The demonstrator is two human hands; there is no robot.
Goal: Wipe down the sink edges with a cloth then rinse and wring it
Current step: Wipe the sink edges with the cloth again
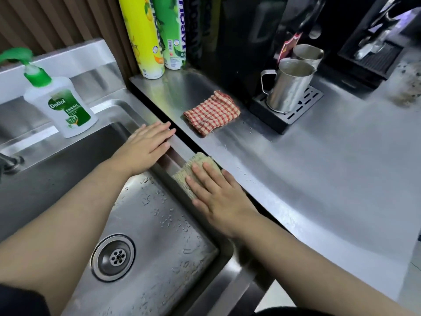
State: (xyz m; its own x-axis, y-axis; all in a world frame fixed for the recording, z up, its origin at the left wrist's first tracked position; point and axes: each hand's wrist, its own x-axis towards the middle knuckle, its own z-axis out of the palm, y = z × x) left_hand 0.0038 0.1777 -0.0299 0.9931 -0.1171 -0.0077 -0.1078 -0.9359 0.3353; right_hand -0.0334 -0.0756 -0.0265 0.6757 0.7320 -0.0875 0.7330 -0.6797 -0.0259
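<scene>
Head view: right hand flat, fingers spread, pressing the beige cloth onto the sink right edge; nothing gripped. Cloth pokes out ahead of the fingertips, toward the back. Edge's long axis runs front to back, so the stroke likely follows it. Left hand lies open, palm down, on the same edge farther back, in the cloth's path. Readable: "Dettol ORIGINAL" on soap bottle; 2 spray cans, lettering cropped. Checked cloth idle on counter.
</scene>
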